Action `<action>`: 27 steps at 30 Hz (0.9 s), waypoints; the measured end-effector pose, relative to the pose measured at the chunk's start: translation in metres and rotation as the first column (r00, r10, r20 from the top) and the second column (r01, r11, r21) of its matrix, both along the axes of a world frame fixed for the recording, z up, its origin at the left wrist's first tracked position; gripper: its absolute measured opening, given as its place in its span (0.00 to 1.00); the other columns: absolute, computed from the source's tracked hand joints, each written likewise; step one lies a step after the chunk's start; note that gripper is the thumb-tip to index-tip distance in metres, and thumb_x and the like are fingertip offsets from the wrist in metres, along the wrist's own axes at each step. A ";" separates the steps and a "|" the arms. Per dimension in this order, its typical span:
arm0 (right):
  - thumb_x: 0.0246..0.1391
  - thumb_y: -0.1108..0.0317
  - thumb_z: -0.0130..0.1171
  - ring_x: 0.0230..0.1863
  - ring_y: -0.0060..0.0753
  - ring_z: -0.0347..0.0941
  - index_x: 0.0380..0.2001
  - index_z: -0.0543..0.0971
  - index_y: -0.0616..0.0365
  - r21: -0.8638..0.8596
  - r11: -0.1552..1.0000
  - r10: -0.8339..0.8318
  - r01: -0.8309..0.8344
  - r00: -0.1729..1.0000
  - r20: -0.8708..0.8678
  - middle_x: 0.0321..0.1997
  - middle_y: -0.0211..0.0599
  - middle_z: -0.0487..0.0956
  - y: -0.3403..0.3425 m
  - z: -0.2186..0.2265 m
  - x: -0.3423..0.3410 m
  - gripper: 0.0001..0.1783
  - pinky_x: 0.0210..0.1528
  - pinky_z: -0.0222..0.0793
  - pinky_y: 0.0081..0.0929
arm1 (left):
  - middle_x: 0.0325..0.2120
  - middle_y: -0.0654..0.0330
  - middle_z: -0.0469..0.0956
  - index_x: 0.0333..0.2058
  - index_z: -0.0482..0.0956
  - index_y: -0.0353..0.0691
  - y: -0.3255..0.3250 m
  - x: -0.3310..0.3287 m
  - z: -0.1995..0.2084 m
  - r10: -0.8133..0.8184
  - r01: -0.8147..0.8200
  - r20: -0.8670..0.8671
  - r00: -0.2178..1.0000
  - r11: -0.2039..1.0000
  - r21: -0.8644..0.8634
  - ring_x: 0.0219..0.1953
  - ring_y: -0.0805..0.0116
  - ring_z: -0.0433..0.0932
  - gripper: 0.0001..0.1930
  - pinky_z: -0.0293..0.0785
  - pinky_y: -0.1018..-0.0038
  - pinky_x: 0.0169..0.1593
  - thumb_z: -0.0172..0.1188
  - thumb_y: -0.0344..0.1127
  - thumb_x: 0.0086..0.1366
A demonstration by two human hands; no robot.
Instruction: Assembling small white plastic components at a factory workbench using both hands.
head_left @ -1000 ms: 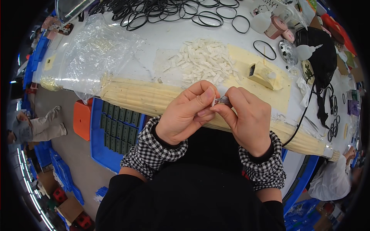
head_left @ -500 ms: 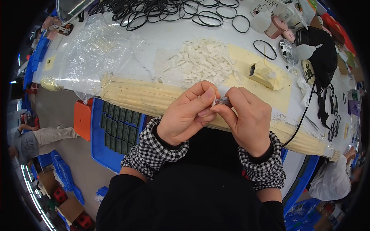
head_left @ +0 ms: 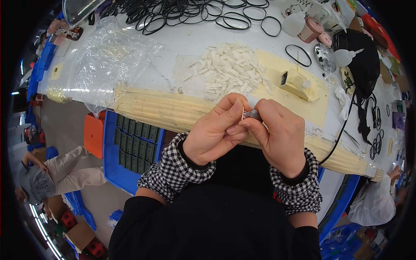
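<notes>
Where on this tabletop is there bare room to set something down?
Bare white tabletop shows between the black loops and white strips, right of the plastic bag. Crowded: the right side, around the pink cup and black fabric bundle.

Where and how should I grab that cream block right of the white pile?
Probably pinch the cream block by its long sides, coming from above: its elongated body is narrower across, and this avoids the dark opening at its left end.

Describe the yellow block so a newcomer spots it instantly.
On the white table, find the pile of white strips. Right of it, on a pale-yellow sheet, sits the yellow block, raised unlike the flat sheet, with a dark patch on its left end.
</notes>
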State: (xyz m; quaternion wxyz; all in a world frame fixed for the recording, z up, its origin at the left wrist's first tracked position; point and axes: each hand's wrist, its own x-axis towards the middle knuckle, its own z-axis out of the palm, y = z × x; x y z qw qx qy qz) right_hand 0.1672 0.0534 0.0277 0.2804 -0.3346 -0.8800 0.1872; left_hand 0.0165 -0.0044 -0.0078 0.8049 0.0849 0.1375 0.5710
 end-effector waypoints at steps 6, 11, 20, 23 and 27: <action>0.50 0.52 0.60 0.18 0.32 0.69 0.24 0.72 0.51 -0.011 1.000 0.013 -0.012 1.000 0.013 0.17 0.29 0.68 0.000 0.002 0.001 0.15 0.18 0.62 0.28 | 0.24 0.69 0.65 0.38 0.70 0.43 0.000 0.001 0.003 0.014 -0.015 -0.020 1.000 0.999 -0.050 0.21 0.85 0.57 0.08 0.56 0.87 0.26 0.48 0.40 0.70; 0.49 0.52 0.60 0.19 0.33 0.70 0.24 0.71 0.52 -0.009 1.000 0.013 -0.013 1.000 -0.012 0.18 0.29 0.68 0.001 0.000 0.001 0.16 0.19 0.62 0.28 | 0.27 0.69 0.67 0.38 0.69 0.42 -0.001 0.000 0.000 -0.007 0.008 0.013 1.000 1.000 -0.018 0.21 0.85 0.57 0.08 0.56 0.87 0.26 0.48 0.40 0.70; 0.49 0.51 0.59 0.19 0.34 0.69 0.23 0.71 0.53 0.031 1.000 -0.006 0.004 0.999 0.054 0.18 0.30 0.67 0.001 0.003 0.001 0.17 0.19 0.62 0.29 | 0.27 0.69 0.68 0.38 0.70 0.40 -0.002 0.000 0.004 0.061 -0.064 -0.101 0.993 0.997 -0.029 0.22 0.85 0.57 0.07 0.58 0.87 0.27 0.48 0.37 0.70; 0.49 0.51 0.59 0.18 0.34 0.69 0.23 0.71 0.52 0.054 0.999 -0.011 0.005 0.994 0.107 0.17 0.30 0.67 0.000 0.005 0.002 0.17 0.18 0.62 0.29 | 0.25 0.69 0.67 0.37 0.71 0.39 -0.002 0.000 0.007 0.106 -0.112 -0.239 0.965 0.994 -0.010 0.22 0.84 0.58 0.07 0.57 0.86 0.28 0.49 0.36 0.69; 0.49 0.52 0.60 0.18 0.33 0.68 0.23 0.71 0.53 0.014 1.000 0.008 -0.009 0.993 0.118 0.18 0.30 0.67 0.000 0.005 0.003 0.17 0.18 0.62 0.29 | 0.24 0.70 0.65 0.36 0.71 0.38 -0.002 -0.003 0.008 0.125 -0.123 -0.357 0.926 0.992 0.028 0.23 0.84 0.58 0.07 0.56 0.85 0.27 0.49 0.35 0.69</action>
